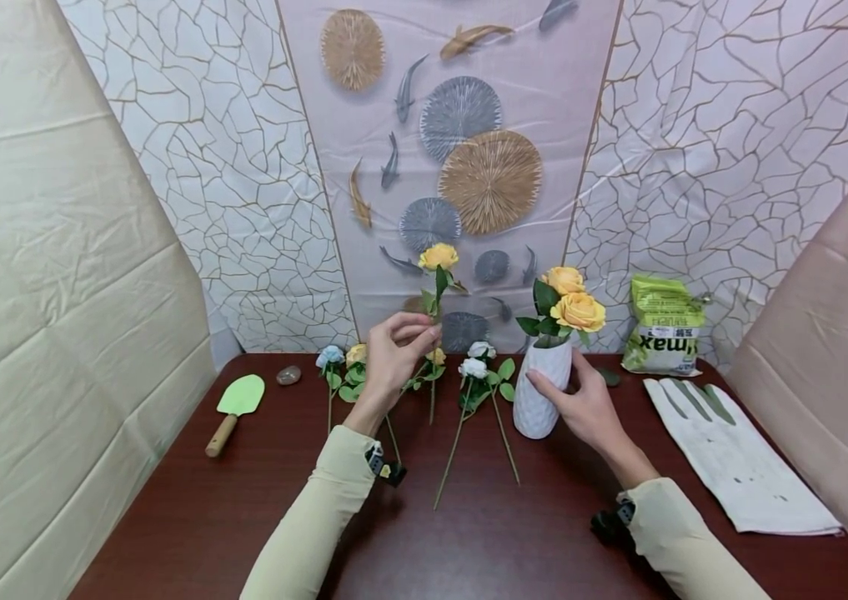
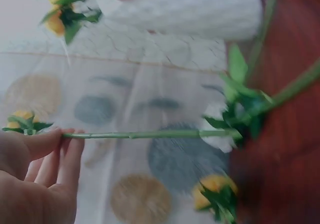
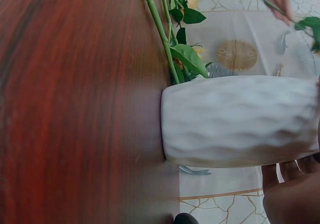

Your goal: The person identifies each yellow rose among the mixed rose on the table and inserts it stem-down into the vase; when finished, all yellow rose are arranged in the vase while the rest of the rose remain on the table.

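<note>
My left hand (image 1: 397, 354) pinches the green stem of a yellow rose (image 1: 439, 257) and holds it up above the table. In the left wrist view the stem (image 2: 135, 134) runs out straight from between thumb and fingertips. My right hand (image 1: 589, 404) grips the side of a white textured vase (image 1: 542, 392), which stands slightly tilted at the table's back. Two yellow roses (image 1: 579, 312) with dark leaves stick out of the vase's mouth. Between the hands, white roses (image 1: 474, 367) lie on the table with their stems toward me.
A blue rose (image 1: 329, 357) and more yellow roses (image 1: 356, 355) lie behind my left arm. Farther left are a green trowel (image 1: 242, 396) and a clear stone (image 1: 288, 375). At right stand a green bag (image 1: 664, 325) and a pair of white gloves (image 1: 742, 458) lying flat.
</note>
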A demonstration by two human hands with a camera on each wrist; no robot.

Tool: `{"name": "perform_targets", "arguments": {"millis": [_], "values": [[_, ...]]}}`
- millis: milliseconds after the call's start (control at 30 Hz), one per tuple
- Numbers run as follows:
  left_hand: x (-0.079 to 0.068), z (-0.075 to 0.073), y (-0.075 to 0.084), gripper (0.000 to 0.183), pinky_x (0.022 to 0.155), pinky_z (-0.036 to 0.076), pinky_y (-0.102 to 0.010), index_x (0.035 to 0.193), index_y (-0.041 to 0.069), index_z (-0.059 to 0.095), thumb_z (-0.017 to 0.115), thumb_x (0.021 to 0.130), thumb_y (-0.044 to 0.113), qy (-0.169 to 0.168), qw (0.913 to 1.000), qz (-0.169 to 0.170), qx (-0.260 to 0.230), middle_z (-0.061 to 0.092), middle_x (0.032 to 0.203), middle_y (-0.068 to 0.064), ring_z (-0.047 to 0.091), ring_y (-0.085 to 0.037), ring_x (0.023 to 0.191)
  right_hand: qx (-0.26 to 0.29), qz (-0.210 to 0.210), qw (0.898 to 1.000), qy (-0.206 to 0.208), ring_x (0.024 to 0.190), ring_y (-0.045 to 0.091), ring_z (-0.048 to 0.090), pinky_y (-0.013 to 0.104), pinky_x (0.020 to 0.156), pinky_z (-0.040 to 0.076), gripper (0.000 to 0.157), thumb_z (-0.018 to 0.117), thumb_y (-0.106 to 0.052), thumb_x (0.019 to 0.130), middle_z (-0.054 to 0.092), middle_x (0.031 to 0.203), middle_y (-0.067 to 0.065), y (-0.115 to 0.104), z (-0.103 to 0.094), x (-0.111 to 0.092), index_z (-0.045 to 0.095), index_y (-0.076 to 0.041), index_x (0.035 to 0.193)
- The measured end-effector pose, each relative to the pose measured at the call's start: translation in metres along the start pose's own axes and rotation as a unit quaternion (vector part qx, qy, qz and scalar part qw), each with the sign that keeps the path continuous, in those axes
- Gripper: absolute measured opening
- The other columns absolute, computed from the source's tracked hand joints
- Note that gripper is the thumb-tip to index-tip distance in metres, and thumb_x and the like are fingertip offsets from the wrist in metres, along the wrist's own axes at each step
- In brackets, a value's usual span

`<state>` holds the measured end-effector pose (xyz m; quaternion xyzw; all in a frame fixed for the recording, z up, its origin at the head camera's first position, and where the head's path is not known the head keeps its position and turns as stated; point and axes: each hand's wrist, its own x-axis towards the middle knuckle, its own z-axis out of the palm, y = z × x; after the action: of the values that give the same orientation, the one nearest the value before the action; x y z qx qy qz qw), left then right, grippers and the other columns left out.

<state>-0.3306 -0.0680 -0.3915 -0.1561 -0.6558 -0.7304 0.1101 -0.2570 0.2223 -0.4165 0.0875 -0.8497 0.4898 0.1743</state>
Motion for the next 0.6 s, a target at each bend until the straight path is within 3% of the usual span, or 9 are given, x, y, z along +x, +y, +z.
{"name": "perform_targets", "arguments": {"millis": [167,367,467,600], "values": [[0.010,0.021,0.020,0.026,0.085,0.061,-0.042,0.109,0.002,0.069,0.079,0.087,0.014,0.010,0.9961,0.047,-0.074,0.076,0.103,-0.020,0.074,-0.037,0.096,0.002,0.001,1.000,-0.001,0.104,0.008,0.061,0.023,0.084,0.053,0.054,0.071,-0.040,0.094,0.066,0.122,0.006,-0.002,0.000,0.000,0.054,-0.013,0.136],[0.018,0.040,0.038,0.025,0.087,0.061,-0.041,0.107,-0.002,0.066,0.078,0.088,0.010,0.033,0.9848,0.099,-0.139,0.073,0.106,-0.028,0.074,-0.038,0.097,0.011,0.001,1.000,-0.004,0.102,0.007,0.062,0.021,0.082,0.054,0.054,0.071,-0.040,0.093,0.066,0.121,0.006,-0.002,0.000,0.000,0.054,-0.013,0.136],[0.021,0.048,0.045,0.025,0.088,0.061,-0.042,0.107,-0.002,0.065,0.077,0.088,0.008,0.050,0.9780,0.112,-0.169,0.074,0.104,-0.025,0.072,-0.042,0.101,0.011,-0.002,1.000,-0.003,0.100,0.005,0.062,0.021,0.082,0.054,0.053,0.072,-0.039,0.093,0.066,0.121,0.006,0.000,0.000,0.000,0.054,-0.013,0.136],[0.024,0.058,0.053,0.024,0.088,0.061,-0.042,0.107,-0.001,0.065,0.077,0.088,0.006,0.065,0.9708,0.126,-0.193,0.075,0.100,-0.020,0.073,-0.039,0.098,0.007,-0.004,1.000,-0.001,0.100,0.004,0.062,0.021,0.081,0.054,0.052,0.072,-0.039,0.093,0.067,0.120,0.005,0.002,0.000,0.000,0.054,-0.014,0.136]]}}
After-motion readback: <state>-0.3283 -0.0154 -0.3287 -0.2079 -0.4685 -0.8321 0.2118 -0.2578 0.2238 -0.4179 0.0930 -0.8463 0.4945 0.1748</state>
